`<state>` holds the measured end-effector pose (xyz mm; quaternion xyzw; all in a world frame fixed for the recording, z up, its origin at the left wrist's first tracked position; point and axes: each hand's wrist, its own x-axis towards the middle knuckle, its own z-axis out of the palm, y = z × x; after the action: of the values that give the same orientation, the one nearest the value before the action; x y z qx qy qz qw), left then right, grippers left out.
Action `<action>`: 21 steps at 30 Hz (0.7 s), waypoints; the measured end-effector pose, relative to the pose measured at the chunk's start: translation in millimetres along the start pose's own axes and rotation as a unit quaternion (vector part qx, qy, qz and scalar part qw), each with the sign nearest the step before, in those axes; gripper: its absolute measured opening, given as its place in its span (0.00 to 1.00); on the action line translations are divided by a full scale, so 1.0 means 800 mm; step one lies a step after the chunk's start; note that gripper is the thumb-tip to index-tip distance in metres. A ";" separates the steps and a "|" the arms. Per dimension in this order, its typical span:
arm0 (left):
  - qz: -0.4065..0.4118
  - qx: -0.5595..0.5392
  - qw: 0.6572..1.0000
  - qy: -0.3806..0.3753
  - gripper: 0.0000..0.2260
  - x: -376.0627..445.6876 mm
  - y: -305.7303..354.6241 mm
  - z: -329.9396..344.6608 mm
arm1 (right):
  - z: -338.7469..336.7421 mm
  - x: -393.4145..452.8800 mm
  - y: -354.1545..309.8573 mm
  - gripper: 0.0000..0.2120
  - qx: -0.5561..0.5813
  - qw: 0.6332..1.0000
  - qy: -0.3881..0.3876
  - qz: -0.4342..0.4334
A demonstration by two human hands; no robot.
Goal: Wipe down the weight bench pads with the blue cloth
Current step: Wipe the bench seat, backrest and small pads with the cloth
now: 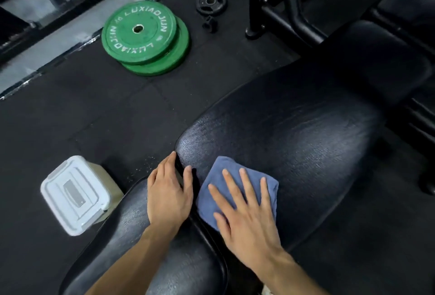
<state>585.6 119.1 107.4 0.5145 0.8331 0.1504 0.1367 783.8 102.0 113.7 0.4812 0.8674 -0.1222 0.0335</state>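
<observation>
The folded blue cloth (pixel 220 178) lies on the near end of the long black back pad (pixel 294 134) of the weight bench. My right hand (pixel 247 210) presses flat on the cloth with its fingers spread and straight. My left hand (pixel 168 191) rests on the seat pad (pixel 150 252) at the gap between the two pads, fingers straight, fingertips touching the back pad's left corner. The back pad's surface shines with streaks.
A white lidded plastic box (pixel 76 194) stands on the black rubber floor left of the seat pad. Two stacked green weight plates (pixel 143 38) and a small black plate (pixel 211 2) lie farther off. Black rack tubes (pixel 289 9) and another padded bench (pixel 409 7) stand at the upper right.
</observation>
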 end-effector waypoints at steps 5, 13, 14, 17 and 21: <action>0.014 0.011 1.000 -0.003 0.28 0.002 -0.002 -0.002 | -0.019 0.073 0.054 0.27 -0.020 0.996 0.030 0.077; 0.021 0.017 0.999 -0.024 0.28 0.001 -0.006 -0.004 | -0.046 0.165 0.142 0.28 0.018 0.950 0.040 0.310; 0.023 0.024 0.999 -0.023 0.28 0.001 -0.006 -0.004 | -0.046 0.166 0.139 0.28 0.020 0.948 0.044 0.313; 0.032 0.033 0.999 -0.023 0.28 0.001 -0.006 -0.004 | -0.047 0.161 0.122 0.28 0.028 0.951 0.045 0.305; 0.036 0.032 0.999 -0.020 0.28 0.002 -0.007 -0.003 | -0.037 0.135 0.067 0.29 0.019 0.959 0.050 0.277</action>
<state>579.8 117.7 107.8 0.5512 0.8154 0.1180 0.1316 773.2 225.8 114.0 0.7091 0.6979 -0.1002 0.0132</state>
